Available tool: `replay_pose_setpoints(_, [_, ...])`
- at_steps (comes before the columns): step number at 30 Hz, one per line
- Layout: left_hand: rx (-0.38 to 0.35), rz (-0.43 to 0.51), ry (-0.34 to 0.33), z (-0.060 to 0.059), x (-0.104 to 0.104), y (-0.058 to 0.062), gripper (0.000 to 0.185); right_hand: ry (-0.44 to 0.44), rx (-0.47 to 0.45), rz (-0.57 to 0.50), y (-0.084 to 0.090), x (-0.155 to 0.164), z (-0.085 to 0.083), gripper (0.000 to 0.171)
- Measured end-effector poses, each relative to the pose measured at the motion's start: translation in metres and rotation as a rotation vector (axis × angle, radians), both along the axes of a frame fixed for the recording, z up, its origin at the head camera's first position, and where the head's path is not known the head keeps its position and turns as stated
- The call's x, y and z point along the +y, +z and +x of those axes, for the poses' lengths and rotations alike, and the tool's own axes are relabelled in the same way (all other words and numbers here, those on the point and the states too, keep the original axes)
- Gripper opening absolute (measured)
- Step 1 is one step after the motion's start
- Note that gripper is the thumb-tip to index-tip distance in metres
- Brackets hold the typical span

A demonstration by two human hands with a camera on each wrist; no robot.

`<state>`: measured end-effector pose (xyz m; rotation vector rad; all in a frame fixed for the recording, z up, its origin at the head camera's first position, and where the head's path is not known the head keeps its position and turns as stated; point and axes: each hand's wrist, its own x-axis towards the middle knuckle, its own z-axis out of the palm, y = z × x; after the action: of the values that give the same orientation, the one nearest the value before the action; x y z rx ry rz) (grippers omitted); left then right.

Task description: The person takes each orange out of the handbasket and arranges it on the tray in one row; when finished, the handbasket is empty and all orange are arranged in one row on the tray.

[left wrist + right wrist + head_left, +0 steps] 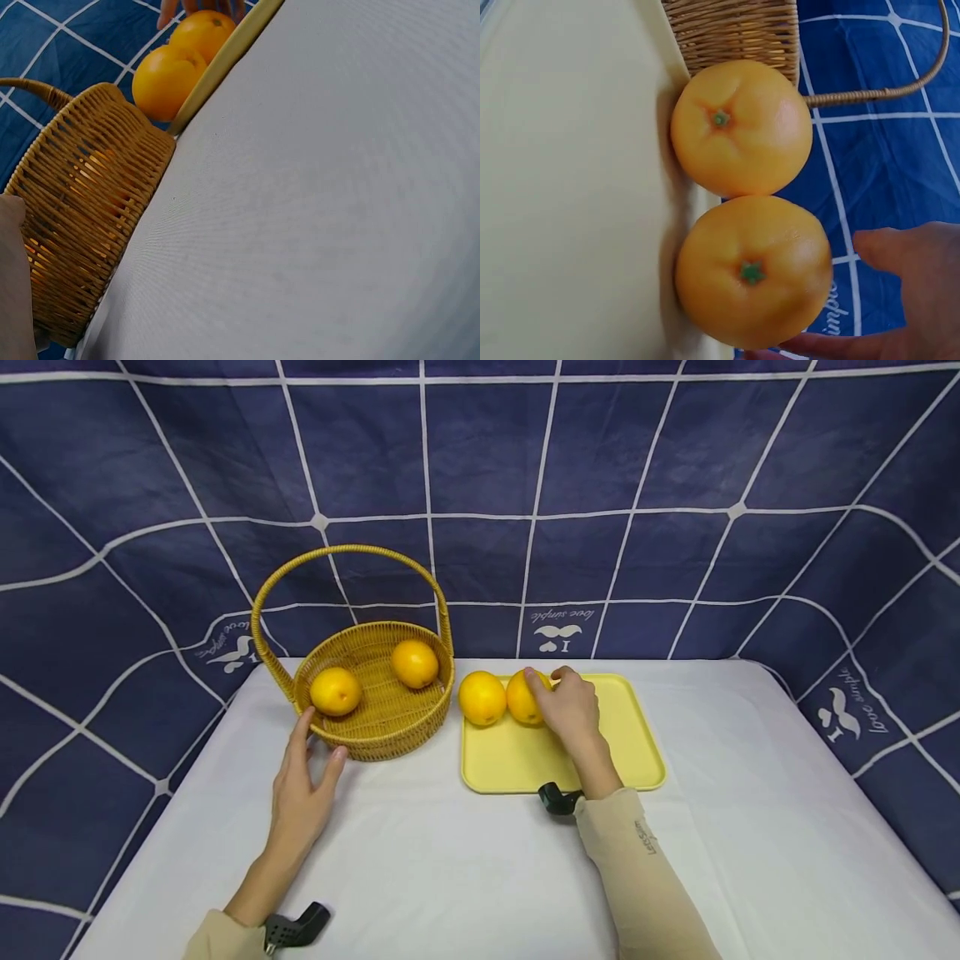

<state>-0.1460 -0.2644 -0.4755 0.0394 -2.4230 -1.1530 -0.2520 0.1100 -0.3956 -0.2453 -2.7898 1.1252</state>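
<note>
In the head view, my left hand (303, 789) rests at the near left side of a round wicker basket (397, 747), its fingers spread and touching the rim. Two oranges, one at the left (335, 692) and one at the right (415, 663), lie inside. My right hand (573, 706) is over the far side of a yellow tray (510, 764), around the right-hand orange (522, 700). The right wrist view shows a gap between the thumb (881, 249) and that orange (754, 274), with fingers behind it. A second orange (741, 127) sits against it, on the basket side.
The basket's tall arched handle (348, 550) stands upright. Basket and tray sit close together on a white tabletop (450, 860). A dark blue cloth with white lines (480, 452) hangs behind. Each wrist wears a small black camera, one on the left (296, 928) and one on the right (558, 799).
</note>
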Motion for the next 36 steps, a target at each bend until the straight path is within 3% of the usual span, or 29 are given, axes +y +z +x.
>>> replay_pose_setpoints(5, [0.001, 0.0, -0.003, 0.0, -0.001, -0.001, 0.077, 0.024, 0.193, -0.025, 0.008, -0.009, 0.003, 0.064])
replay_pose_setpoints(10, [0.01, -0.001, -0.017, 0.0, 0.001, -0.001, 0.077, 0.104, 0.28, -0.058, 0.019, -0.028, 0.014, 0.057])
replay_pose_setpoints(19, [0.015, 0.0, -0.006, 0.002, 0.0, 0.001, 0.076, 0.263, 0.26, -0.076, 0.029, -0.079, 0.025, 0.052])
replay_pose_setpoints(26, [0.027, 0.001, -0.022, -0.001, 0.004, -0.002, 0.076, 0.387, 0.279, -0.076, 0.033, -0.116, 0.021, 0.048])
replay_pose_setpoints(36, [0.009, -0.007, 0.015, 0.004, 0.004, 0.0, 0.075, 0.518, 0.2, -0.053, 0.035, -0.18, 0.01, 0.05])
